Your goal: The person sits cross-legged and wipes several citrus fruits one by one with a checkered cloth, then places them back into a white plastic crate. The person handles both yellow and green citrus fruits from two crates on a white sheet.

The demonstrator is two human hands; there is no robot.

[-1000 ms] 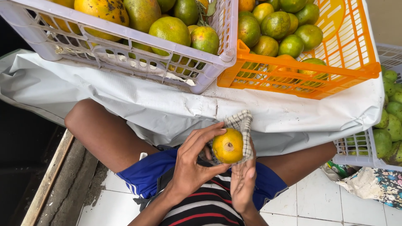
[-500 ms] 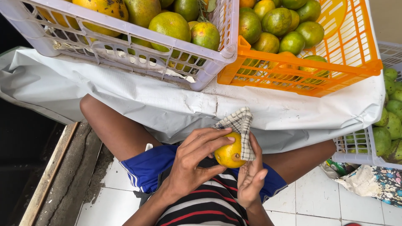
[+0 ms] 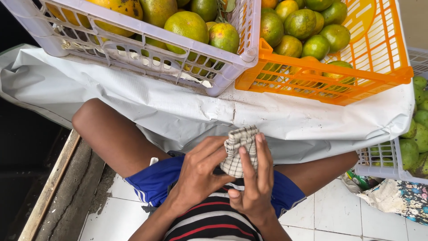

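While my left hand and right hand close around the checked cloth at lower centre, it looks soft, limp (easily pinched anywhere).

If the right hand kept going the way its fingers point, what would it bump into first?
The right hand points up and away from the body, so it would probably meet the white sheet first, then the orange crate. Depth is hard to judge.

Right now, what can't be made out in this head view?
- Whatever is inside the checked cloth: the cloth and both hands, left hand and right hand, cover it.
- Left end of the white crate: cut by the frame edge.
- Lower fruit in the orange crate: hidden by its wall.
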